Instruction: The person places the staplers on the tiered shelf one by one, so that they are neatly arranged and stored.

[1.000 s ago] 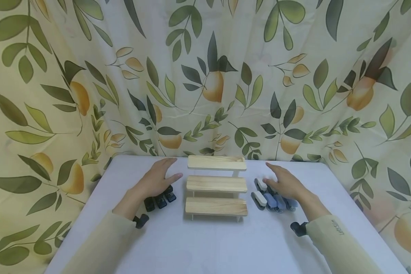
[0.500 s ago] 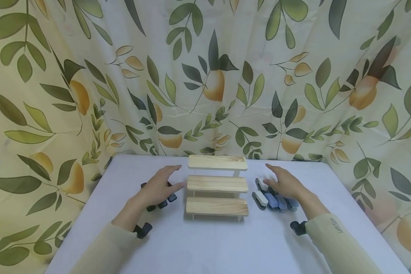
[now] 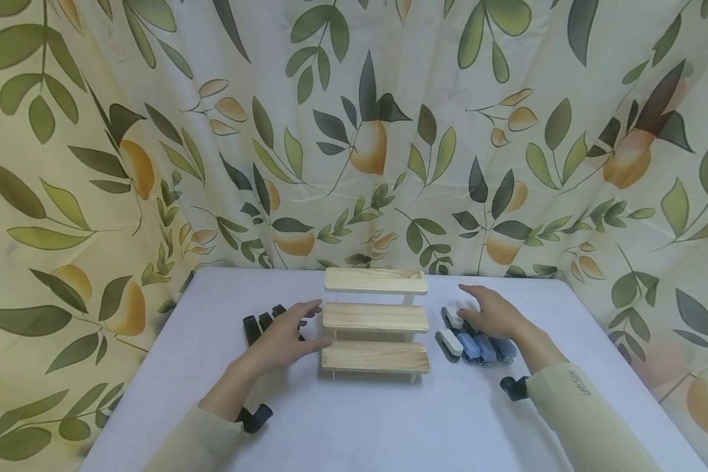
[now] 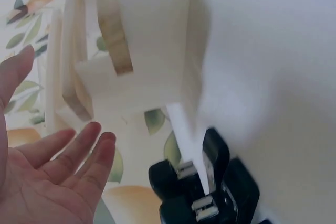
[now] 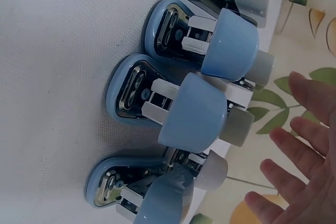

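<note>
A three-step wooden stand with pale boards sits mid-table in the head view. My left hand hovers by its left side, fingers spread and holding nothing; in the left wrist view, the hand is palm up beside the stand's white side panel. Behind that hand lie several black staplers, partly covered by it. On the other side, my right hand hangs over a group of blue staplers and white-topped staplers. Its loose fingers are apart from the blue staplers in the right wrist view.
A white cloth covers the table. Behind and around it hangs a curtain patterned with leaves and fruit. Black wrist cameras stick out from both sleeves.
My left hand has moved right and slightly toward me, from over the black staplers to the stand's left edge, uncovering more of the staplers. The right hand stays almost still.
</note>
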`<state>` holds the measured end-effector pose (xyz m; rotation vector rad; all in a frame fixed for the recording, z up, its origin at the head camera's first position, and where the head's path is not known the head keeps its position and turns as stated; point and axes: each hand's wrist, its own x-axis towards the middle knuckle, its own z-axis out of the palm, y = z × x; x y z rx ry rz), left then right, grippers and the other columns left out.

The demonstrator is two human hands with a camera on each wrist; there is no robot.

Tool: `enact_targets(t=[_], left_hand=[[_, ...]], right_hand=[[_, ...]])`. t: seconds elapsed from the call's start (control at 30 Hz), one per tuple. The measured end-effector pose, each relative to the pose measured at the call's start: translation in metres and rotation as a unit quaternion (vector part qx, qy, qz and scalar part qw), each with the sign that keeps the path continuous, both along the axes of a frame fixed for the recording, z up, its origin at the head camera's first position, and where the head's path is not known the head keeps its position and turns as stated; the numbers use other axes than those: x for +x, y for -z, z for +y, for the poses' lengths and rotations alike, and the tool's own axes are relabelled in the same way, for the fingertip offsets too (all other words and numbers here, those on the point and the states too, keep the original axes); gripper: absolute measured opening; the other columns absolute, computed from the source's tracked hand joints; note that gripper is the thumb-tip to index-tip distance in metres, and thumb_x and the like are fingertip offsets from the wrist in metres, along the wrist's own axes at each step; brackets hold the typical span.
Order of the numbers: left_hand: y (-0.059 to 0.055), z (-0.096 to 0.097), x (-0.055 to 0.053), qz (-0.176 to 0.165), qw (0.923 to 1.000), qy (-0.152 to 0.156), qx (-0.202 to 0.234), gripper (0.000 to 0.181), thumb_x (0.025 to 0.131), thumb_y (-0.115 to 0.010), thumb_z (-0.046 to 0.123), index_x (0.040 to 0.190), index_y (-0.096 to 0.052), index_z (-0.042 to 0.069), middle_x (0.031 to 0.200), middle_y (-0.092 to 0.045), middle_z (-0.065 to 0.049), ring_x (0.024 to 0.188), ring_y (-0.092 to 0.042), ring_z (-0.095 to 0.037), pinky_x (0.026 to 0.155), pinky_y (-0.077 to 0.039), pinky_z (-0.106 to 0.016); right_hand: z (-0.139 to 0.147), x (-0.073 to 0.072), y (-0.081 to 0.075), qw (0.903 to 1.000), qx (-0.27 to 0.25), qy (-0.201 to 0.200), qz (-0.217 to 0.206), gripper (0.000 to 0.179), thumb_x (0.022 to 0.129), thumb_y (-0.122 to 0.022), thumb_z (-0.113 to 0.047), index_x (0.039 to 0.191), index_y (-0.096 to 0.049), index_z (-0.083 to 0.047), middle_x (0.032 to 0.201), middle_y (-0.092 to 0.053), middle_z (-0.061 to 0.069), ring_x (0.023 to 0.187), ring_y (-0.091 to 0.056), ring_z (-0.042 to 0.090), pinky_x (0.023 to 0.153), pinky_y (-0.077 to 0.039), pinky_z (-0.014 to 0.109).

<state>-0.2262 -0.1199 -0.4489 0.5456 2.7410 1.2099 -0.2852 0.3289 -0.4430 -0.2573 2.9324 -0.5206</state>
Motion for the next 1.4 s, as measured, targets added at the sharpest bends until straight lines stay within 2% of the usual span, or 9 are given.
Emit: enact_targets(t=[0.2,0.43,0.53,0.8,1.03,1.17,1.4], left_hand=[[0.006,0.006,0.007,-0.01,0.9994,0.001,0.034,0.079,0.091,-0.081,0.04,0.156,-0.043,0.014,0.147,-0.058,-0.008,0.133,-0.059,-0.034,0.109,-0.05,-0.053],[0.013,0.01,0.012,-0.067,0.9948,-0.02,0.074,0.09,0.088,-0.082,0.042,0.161,-0.035,0.016,0.15,-0.056,-0.006,0.135,-0.058,-0.035,0.111,-0.049,-0.055],[0.019,0.012,0.013,-0.081,0.9921,-0.027,0.091,0.091,0.088,-0.083,0.041,0.161,-0.035,0.015,0.148,-0.058,-0.006,0.134,-0.059,-0.034,0.11,-0.05,-0.054],[0.032,0.015,0.019,-0.1,0.9896,-0.029,0.099,0.089,0.087,-0.083,0.043,0.157,-0.041,0.01,0.144,-0.06,-0.007,0.132,-0.061,-0.032,0.107,-0.053,-0.051],[0.041,0.016,0.021,-0.116,0.9847,-0.028,0.127,0.083,0.087,-0.085,0.035,0.152,-0.046,0.003,0.144,-0.058,-0.017,0.127,-0.063,-0.037,0.1,-0.058,-0.045],[0.047,0.017,0.02,-0.118,0.9844,-0.037,0.125,0.077,0.086,-0.085,0.034,0.148,-0.05,0.003,0.141,-0.061,-0.017,0.123,-0.066,-0.035,0.095,-0.06,-0.044],[0.055,0.017,0.019,-0.134,0.9801,-0.025,0.144,0.069,0.087,-0.085,0.033,0.142,-0.054,0.004,0.132,-0.064,-0.017,0.121,-0.068,-0.035,0.093,-0.061,-0.043]], right_hand=[[-0.001,0.0,-0.002,0.9997,-0.005,-0.005,-0.022,0.07,0.099,-0.069,-0.031,0.157,-0.041,-0.003,0.158,-0.039,0.031,0.146,-0.033,0.057,0.115,-0.03,0.074],[-0.002,0.002,0.0,0.9987,-0.018,-0.005,-0.047,0.068,0.098,-0.07,-0.033,0.156,-0.044,-0.007,0.158,-0.041,0.03,0.146,-0.035,0.056,0.114,-0.03,0.075],[-0.002,-0.001,0.003,0.9983,-0.021,-0.005,-0.055,0.067,0.097,-0.071,-0.032,0.155,-0.046,-0.008,0.158,-0.041,0.029,0.145,-0.035,0.056,0.113,-0.031,0.076],[-0.004,-0.001,0.005,0.9973,-0.022,-0.003,-0.07,0.065,0.097,-0.07,-0.027,0.154,-0.047,-0.008,0.158,-0.041,0.029,0.145,-0.036,0.056,0.113,-0.031,0.076],[-0.007,0.001,0.004,0.996,-0.015,-0.002,-0.088,0.063,0.098,-0.07,-0.028,0.153,-0.048,-0.008,0.158,-0.041,0.03,0.144,-0.038,0.057,0.112,-0.033,0.076],[-0.008,-0.001,0.004,0.9951,-0.014,-0.001,-0.098,0.063,0.097,-0.07,-0.028,0.153,-0.049,-0.008,0.158,-0.041,0.031,0.143,-0.039,0.057,0.11,-0.034,0.077],[-0.005,-0.007,0.006,0.994,-0.012,-0.004,-0.108,0.063,0.096,-0.071,-0.026,0.152,-0.05,-0.01,0.157,-0.042,0.031,0.141,-0.043,0.055,0.11,-0.036,0.076]])
